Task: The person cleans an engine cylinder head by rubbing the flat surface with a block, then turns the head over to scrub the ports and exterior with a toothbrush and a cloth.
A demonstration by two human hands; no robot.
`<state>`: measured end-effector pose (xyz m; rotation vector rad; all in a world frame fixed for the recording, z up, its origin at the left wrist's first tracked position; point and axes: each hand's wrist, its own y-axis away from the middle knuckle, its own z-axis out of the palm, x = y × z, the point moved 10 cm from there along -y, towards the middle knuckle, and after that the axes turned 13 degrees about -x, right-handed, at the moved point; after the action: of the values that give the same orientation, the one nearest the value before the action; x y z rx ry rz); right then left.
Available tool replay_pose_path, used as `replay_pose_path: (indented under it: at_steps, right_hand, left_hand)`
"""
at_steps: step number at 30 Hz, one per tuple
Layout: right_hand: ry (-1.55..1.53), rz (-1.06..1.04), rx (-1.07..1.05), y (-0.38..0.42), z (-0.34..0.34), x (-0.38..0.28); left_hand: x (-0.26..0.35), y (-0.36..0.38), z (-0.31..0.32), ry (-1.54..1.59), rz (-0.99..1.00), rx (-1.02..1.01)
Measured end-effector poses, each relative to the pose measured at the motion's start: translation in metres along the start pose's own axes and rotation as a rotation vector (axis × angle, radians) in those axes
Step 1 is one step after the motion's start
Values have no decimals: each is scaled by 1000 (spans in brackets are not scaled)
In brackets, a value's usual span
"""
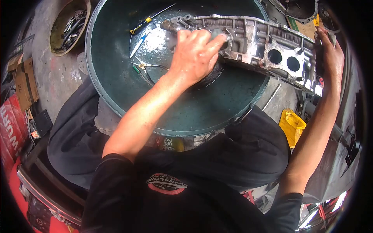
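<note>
A long metal engine cylinder head [252, 42] lies slanted over the right side of a dark green round basin [112, 97], its right end past the rim. My left hand [196, 54] is closed against its left part. A small grey-green thing shows at those fingertips, mostly hidden, and I cannot make out what it is. Just left of the knuckles sticks out a brown rounded end [169, 26]. My right hand [330, 54] grips the cylinder head's far right end, fingers partly hidden. Inside the basin lie a yellow-and-black screwdriver [145, 23], a slim blue-and-white tool [140, 44] and green-handled pliers [142, 68].
A round tub [58, 46] with metal parts stands at the upper left. Cardboard [26, 83] and a red Würth-marked item [13, 124] are at the left. A yellow container [291, 126] stands right of my knee. Another metal casing [301, 9] lies at the upper right.
</note>
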<state>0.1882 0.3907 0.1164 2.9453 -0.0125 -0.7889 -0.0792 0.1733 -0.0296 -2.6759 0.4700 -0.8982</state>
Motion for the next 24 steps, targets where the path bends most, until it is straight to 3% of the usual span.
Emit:
replay_pose_path:
  at_steps: [5, 8, 12, 16, 19, 22, 24]
  right_hand:
    - [3, -9, -28, -4, 5, 1]
    - [-19, 4, -40, 2, 6, -5]
    - [-46, -16, -24, 3, 7, -4]
    - [60, -14, -23, 2, 4, -1]
    - [-67, -44, -14, 0, 6, 2]
    - [8, -91, 4, -3, 1, 2]
    - [12, -34, -10, 3, 1, 3]
  left_hand:
    - [-5, 0, 4, -31, 22, -36]
    - [-32, 0, 2, -100, -120, -40]
    - [-2, -3, 4, 38, -31, -7]
    - [-30, 4, 11, -10, -134, -53]
    - [0, 2, 5, 37, -34, -33]
    - [-15, 5, 9, -32, -100, 23]
    - [-14, 1, 8, -50, -119, -45]
